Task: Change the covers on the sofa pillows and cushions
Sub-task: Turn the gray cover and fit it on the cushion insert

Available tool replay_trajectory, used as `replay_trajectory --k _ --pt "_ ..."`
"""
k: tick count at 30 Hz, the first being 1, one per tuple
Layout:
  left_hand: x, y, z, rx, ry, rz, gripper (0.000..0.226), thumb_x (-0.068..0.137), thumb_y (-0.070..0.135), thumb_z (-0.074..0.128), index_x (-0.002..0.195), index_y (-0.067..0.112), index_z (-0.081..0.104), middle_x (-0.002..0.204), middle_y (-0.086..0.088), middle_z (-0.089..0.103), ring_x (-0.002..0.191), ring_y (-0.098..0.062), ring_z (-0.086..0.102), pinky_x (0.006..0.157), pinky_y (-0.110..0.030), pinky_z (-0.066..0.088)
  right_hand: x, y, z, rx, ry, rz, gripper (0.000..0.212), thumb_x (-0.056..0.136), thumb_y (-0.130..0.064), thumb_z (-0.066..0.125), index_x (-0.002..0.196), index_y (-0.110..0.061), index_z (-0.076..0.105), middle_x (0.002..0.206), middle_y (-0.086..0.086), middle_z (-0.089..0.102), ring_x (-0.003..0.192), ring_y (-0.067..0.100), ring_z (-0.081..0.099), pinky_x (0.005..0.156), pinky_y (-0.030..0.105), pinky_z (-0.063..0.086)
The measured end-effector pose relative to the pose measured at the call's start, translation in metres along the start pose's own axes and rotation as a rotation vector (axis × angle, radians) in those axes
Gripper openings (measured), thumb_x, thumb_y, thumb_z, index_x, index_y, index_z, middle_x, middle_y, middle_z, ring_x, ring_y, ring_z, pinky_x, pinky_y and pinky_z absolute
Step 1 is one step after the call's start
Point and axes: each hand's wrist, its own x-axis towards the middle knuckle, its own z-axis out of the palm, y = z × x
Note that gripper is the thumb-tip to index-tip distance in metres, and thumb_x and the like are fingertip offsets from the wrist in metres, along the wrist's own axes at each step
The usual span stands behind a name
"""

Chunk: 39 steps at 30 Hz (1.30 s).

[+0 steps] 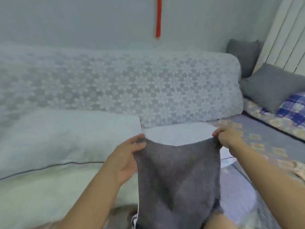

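Observation:
A fuzzy grey pillow cover (178,176) hangs in front of me, held up by its top edge. My left hand (127,156) grips its upper left corner and my right hand (227,138) pinches its upper right corner. A white pillow insert (178,133) shows above the cover's open edge, partly inside it. Its lower part is hidden by the grey fabric. A large white cushion (62,138) with dark piping lies on the sofa to my left.
The sofa backrest (132,86) wears a white lace cover. Two grey pillows (270,85) and a blue checked fabric (293,108) lie on the side section at the right. A patterned seat cover (257,138) spreads beneath my right hand. A red strip (158,17) hangs on the wall.

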Motion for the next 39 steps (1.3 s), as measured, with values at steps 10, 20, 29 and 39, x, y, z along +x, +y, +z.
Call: replay_trajectory --k 10,20,29,39 --pt "0.032 0.045 -0.039 1.192 0.348 0.384 0.031 0.094 0.048 0.064 0.081 0.022 0.074 0.085 0.005 0.068 0.089 -0.022 0.063 0.076 -0.036 0.052 -0.004 -0.032 0.011 -0.25 0.283 -0.322 0.018 0.094 -0.005 0.047 0.094 -0.007 0.065 0.09 0.014 0.064 0.08 0.034 0.056 0.067 0.038 0.044" --pt "0.032 0.038 0.091 0.886 -0.185 0.542 0.043 0.093 0.043 0.069 0.063 0.018 0.05 0.058 0.008 0.039 0.055 -0.005 0.039 0.055 -0.019 0.033 -0.114 -0.094 -0.014 0.171 -0.596 -0.694 0.038 0.101 -0.011 0.054 0.135 -0.029 0.058 0.133 -0.016 0.062 0.126 0.001 0.054 0.102 0.023 0.046" --pt "0.021 -0.088 0.023 0.825 -0.167 0.272 0.023 0.086 0.024 0.079 0.083 0.027 0.056 0.083 0.001 0.07 0.069 0.0 0.06 0.063 -0.012 0.044 -0.117 -0.019 0.006 0.561 -0.291 -0.418 0.031 0.1 -0.004 0.054 0.089 -0.025 0.074 0.085 -0.008 0.07 0.083 0.009 0.063 0.079 0.027 0.048" --pt "0.022 -0.08 0.011 0.756 -0.081 0.319 0.016 0.092 0.021 0.071 0.079 0.027 0.064 0.074 0.006 0.068 0.067 -0.006 0.06 0.068 -0.022 0.047 -0.119 -0.015 0.003 0.601 -0.448 -0.349 0.015 0.097 -0.014 0.056 0.105 -0.009 0.068 0.094 0.005 0.071 0.092 0.019 0.065 0.088 0.034 0.05"
